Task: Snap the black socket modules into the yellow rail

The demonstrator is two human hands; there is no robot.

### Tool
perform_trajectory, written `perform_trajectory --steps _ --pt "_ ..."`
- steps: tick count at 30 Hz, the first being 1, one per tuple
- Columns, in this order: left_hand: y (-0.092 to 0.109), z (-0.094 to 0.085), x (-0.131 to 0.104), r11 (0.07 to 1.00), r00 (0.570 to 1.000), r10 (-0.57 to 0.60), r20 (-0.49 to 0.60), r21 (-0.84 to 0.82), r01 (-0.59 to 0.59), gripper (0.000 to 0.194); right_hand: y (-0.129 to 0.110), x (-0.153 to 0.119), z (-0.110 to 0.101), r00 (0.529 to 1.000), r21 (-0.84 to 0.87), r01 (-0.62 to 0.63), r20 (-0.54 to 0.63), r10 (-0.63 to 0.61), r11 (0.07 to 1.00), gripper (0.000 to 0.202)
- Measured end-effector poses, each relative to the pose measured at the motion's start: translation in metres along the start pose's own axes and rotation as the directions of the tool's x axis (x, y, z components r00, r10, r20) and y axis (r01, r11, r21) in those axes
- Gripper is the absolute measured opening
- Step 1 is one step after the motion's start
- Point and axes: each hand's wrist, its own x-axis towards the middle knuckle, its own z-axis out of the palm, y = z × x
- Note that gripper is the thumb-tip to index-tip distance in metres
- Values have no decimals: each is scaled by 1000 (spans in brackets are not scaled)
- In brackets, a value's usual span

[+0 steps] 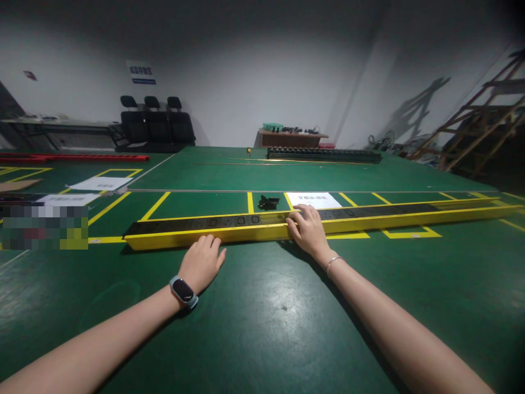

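A long yellow power strip housing (246,234) lies across the green table, with black socket modules (240,221) set in its channel. A stretch of the yellow channel lies bare just left of my right hand (307,229). That hand reaches over the front wall, its fingers bent into the channel beside a black module and its thumb at the front wall. My left hand (202,261) lies with fingers stretched out, fingertips at the lower front wall of the housing, nothing held. Behind the housing sits a small heap of black parts (268,203).
A white printed sheet (324,200) lies behind the strip, among yellow tape marks. Further back are a black rail (324,155) and a yellow-handled tool (249,151). Red rails (102,158) lie at the far left; a wooden ladder (471,120) stands at the right.
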Motion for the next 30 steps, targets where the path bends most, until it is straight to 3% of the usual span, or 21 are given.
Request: perform_trajectory --steps 7,11,16,21,30 --pt "1 -1 0 1000 1000 -8 5 1 8 31 -74 16 -6 960 270 173 168 -224 947 38" --pt "0 -3 -1 1000 1000 -7 -4 -7 7 31 -93 23 4 944 341 189 194 -266 921 48" --pt "-1 -2 -1 1000 1000 -9 -2 -19 9 31 -74 16 12 949 276 209 173 -262 938 48" --pt "0 -2 -1 999 1000 -14 9 -31 14 32 -46 11 5 977 193 127 143 -156 973 38" --pt "0 -2 -2 1000 1000 -6 8 -14 6 32 -41 10 8 999 86 17 41 -21 996 28"
